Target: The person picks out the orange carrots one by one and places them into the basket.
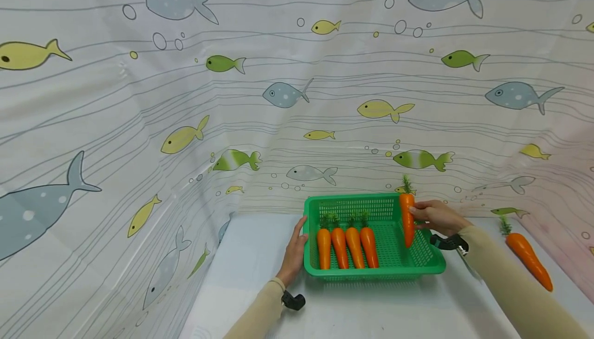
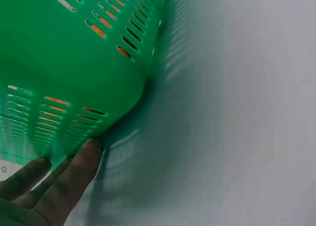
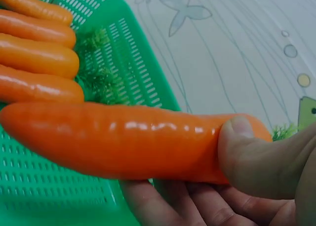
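Note:
My right hand pinches an orange carrot between thumb and fingers, above the right part of a green basket. The carrot's leafy green top points away from me. In the right wrist view, the thumb presses on the held carrot near its thick end, with the fingers beneath. Several more carrots lie side by side in the basket's left half, leafy ends toward the back wall. My left hand rests against the basket's left side; its extended fingers touch the slotted wall.
Another carrot lies on the white table, right of the basket and beyond my right forearm. Behind the table and along its sides hangs a fish-patterned sheet.

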`<state>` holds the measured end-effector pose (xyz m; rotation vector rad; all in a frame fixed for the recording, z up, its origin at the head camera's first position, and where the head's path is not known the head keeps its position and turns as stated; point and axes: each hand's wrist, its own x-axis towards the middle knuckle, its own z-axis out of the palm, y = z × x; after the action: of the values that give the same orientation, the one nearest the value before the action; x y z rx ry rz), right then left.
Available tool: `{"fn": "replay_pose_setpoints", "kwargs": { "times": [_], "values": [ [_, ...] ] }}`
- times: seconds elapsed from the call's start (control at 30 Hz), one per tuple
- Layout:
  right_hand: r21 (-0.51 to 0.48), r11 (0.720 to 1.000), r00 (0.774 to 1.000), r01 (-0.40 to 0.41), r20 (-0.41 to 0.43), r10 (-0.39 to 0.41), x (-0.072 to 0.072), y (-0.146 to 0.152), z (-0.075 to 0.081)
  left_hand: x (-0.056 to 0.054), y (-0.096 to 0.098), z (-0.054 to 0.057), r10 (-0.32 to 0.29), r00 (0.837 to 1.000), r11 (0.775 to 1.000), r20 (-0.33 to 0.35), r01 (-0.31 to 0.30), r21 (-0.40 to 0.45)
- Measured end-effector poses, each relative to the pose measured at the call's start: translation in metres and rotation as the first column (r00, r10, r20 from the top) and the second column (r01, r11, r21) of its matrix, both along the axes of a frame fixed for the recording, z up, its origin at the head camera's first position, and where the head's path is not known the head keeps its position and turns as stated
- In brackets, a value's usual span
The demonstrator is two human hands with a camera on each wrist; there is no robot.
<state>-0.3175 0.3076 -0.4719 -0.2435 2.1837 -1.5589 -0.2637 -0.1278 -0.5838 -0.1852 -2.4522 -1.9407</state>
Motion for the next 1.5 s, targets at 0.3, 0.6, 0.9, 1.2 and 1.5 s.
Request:
{"fn": "replay_pose_setpoints", "kwargs": {
  "times": [0.3, 0.6, 0.9, 1.2, 1.5],
  "values": [
    [0.052, 0.998, 0.999, 0.027, -0.030, -0.026, 0.000, -0.021, -0.002, 0.001, 0.001, 0.001, -0.003, 1.000, 1.000, 0.002, 0.003, 0.005],
    [0.092, 0.995, 0.998, -0.034, -0.041, 0.038, 0.001, -0.034, -0.010, 0.001, 0.001, -0.002, 0.002, 1.000, 1.000, 0.002, -0.002, -0.015],
    [0.233, 0.972, 0.997, 0.013, -0.082, 0.006, 0.004, -0.050, -0.016, 0.002, 0.001, -0.001, 0.010, 1.000, 1.000, 0.003, -0.009, -0.027],
    [0.327, 0.944, 0.998, 0.035, -0.064, -0.015, 0.005, -0.066, -0.028, 0.002, 0.001, 0.000, 0.009, 1.000, 1.000, 0.007, -0.009, -0.012],
    [0.449, 0.893, 0.997, 0.002, -0.064, 0.030, 0.005, -0.071, -0.039, 0.001, 0.000, 0.002, 0.008, 1.000, 1.000, 0.010, -0.008, -0.019]
  ]
}}
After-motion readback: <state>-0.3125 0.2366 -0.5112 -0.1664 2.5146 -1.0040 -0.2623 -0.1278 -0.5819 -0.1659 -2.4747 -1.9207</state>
